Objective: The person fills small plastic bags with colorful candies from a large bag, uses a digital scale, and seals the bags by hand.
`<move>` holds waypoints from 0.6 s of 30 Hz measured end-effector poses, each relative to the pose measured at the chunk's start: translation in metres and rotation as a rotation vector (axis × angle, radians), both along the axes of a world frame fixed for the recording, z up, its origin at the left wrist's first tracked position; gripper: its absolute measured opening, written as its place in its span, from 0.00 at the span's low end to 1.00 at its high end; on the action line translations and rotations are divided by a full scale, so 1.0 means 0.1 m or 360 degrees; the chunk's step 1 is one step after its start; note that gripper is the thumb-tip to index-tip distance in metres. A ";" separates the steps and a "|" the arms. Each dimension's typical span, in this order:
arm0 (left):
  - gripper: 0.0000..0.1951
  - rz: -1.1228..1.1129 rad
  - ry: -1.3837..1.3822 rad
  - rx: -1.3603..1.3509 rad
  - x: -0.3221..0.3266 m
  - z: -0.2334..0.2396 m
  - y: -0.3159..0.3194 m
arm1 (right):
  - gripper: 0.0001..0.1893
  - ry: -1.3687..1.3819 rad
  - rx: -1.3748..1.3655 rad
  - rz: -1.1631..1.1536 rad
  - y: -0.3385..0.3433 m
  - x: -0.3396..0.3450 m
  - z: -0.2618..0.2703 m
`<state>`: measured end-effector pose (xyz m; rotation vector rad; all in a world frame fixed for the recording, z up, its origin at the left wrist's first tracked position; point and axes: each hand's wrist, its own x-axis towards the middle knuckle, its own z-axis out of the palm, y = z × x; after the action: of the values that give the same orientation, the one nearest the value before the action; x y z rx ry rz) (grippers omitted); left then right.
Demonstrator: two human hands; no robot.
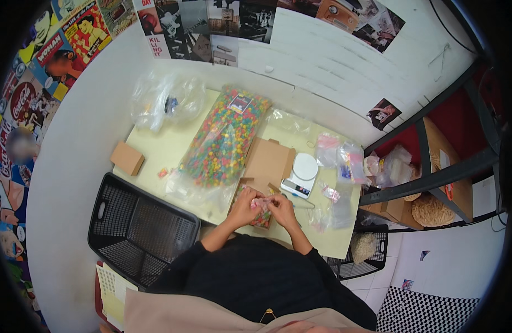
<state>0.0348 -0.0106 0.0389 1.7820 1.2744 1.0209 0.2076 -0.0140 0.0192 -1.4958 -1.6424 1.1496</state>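
Over an open cardboard box (269,156), my left hand (244,208) and my right hand (282,211) meet at a small clear plastic bag (261,202) with pink on it. The fingers of both hands pinch it near its upper edge; its contents are partly hidden. Colourful small pieces (262,220) fill the part of the box seen below the bag. The box's lid is folded back, away from me. To the left lies a large clear sack of multicoloured candy-like pieces (222,141). A white digital scale (299,177) stands beyond my right hand.
Clear plastic bags (341,208) and a small packet (331,193) lie at the table's right. A closed cardboard box (127,158) sits at the left edge, above a black plastic crate (143,229). A dark metal shelf (431,177) borders the right side.
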 end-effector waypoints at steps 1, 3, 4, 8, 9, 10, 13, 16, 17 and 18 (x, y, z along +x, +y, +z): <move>0.12 0.0018 0.0092 0.0200 0.00 0.07 0.00 | 0.07 -0.0082 0.0064 0.0042 0.00 0.05 -0.01; 0.14 -0.0120 0.0159 0.0289 -0.02 0.10 0.02 | 0.08 -0.0055 0.0080 0.0208 0.01 0.11 0.00; 0.15 -0.0275 0.0135 0.0176 -0.07 0.07 0.02 | 0.08 -0.0038 0.0082 0.0294 0.00 0.11 0.00; 0.16 -0.0428 -0.0068 -0.0562 -0.16 -0.08 -0.03 | 0.06 0.0211 -0.0359 0.0277 -0.07 0.03 0.07; 0.16 -0.0433 -0.0006 -0.0597 -0.18 -0.13 -0.03 | 0.06 0.0250 -0.0316 0.0245 -0.09 0.01 0.01; 0.16 -0.0437 0.0057 -0.0631 -0.20 -0.17 -0.03 | 0.06 0.0288 -0.0273 0.0212 -0.10 0.01 -0.04; 0.14 -0.0518 0.0036 -0.0773 -0.26 -0.25 -0.03 | 0.05 0.0128 -0.0225 0.0339 -0.08 0.00 0.01; 0.13 -0.0582 -0.0176 -0.1003 -0.30 -0.33 -0.04 | 0.04 -0.0016 0.0038 0.0511 -0.07 -0.02 0.05; 0.13 -0.0594 -0.0262 -0.1091 -0.31 -0.37 -0.05 | 0.04 -0.0013 0.0101 0.0556 -0.06 -0.03 0.06; 0.12 -0.0622 -0.0368 -0.1144 -0.32 -0.42 -0.06 | 0.05 -0.0011 0.0162 0.0602 -0.05 -0.04 0.07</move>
<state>0.0032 -0.0162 -0.0034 1.2367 0.9297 0.4423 0.2041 -0.0189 0.0266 -1.1555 -2.0143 1.2327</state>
